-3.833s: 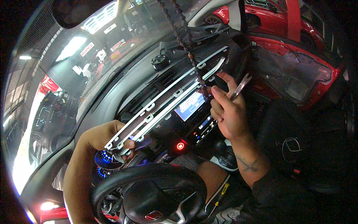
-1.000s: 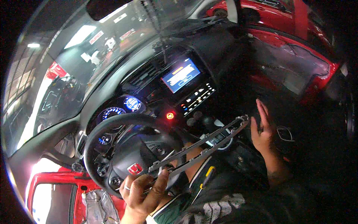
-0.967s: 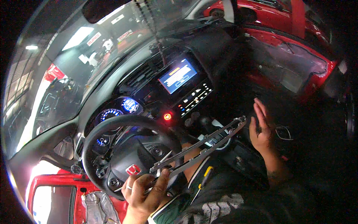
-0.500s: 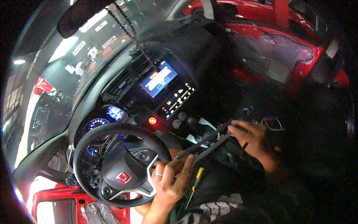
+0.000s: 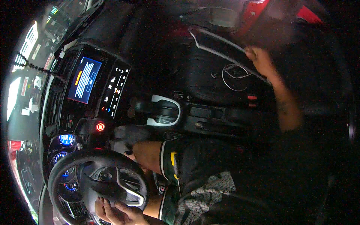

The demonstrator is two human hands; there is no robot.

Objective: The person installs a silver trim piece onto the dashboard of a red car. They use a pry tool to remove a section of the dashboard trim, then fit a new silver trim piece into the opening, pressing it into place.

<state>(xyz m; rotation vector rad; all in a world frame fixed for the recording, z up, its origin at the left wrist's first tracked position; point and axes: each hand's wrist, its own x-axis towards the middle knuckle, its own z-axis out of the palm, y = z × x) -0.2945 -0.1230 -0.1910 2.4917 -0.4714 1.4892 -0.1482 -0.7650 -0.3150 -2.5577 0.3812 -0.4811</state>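
My right hand, reaching out over the passenger seat, has its fingers closed on the edge of a long dark trim panel with a pale grey border. The panel's far end points toward the passenger door, and part of it is lost in shadow. Low in the picture, my left hand hovers by the steering wheel with fingers loosely bent and apart, nothing in it. Across my lap lies a screwdriver with a yellow and black handle.
Between the seats are the gear lever surround and handbrake. A thin white cable lies looped on the passenger seat. A lit screen and a glowing red round button sit on the dashboard.
Both hands held the trim panel above my lap; now only my right hand has it, farther over the passenger seat. My left hand let go and moved down-left. The view turned toward the passenger side.
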